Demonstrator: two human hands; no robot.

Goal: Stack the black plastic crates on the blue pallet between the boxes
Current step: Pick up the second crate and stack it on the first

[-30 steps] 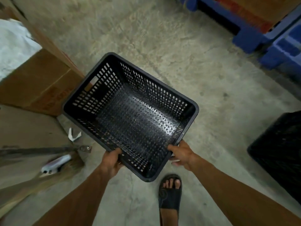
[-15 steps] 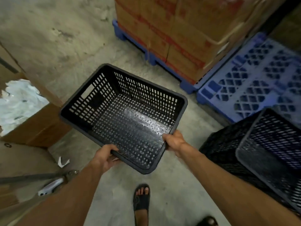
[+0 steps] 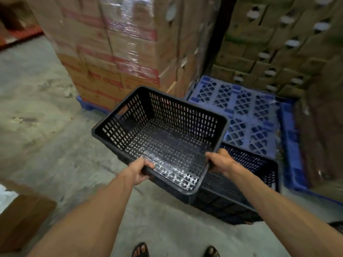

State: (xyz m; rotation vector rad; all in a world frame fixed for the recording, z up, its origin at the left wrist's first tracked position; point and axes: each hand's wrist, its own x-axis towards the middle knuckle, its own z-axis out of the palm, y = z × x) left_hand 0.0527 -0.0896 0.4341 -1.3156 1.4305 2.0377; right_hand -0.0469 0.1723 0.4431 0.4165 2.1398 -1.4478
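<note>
I hold an empty black perforated plastic crate (image 3: 163, 134) in the air, tilted slightly. My left hand (image 3: 139, 170) grips its near rim at the left. My right hand (image 3: 220, 161) grips the near rim at the right corner. Below and to the right sits another black crate (image 3: 246, 182), on the near edge of the blue pallet (image 3: 246, 110). The held crate hangs over that crate's left part. The pallet's latticed top shows bare beyond the crates.
A shrink-wrapped stack of cardboard boxes (image 3: 120, 49) stands left of the pallet on its own blue pallet. Stacked brown cartons (image 3: 278, 45) rise behind and right. A cardboard box (image 3: 20, 219) sits at the lower left on the concrete floor (image 3: 37, 127). My sandalled feet (image 3: 141, 250) show below.
The view has swung up and right towards the pallet. The held crate has moved right, over the crate on the pallet. Both hands keep their grip.
</note>
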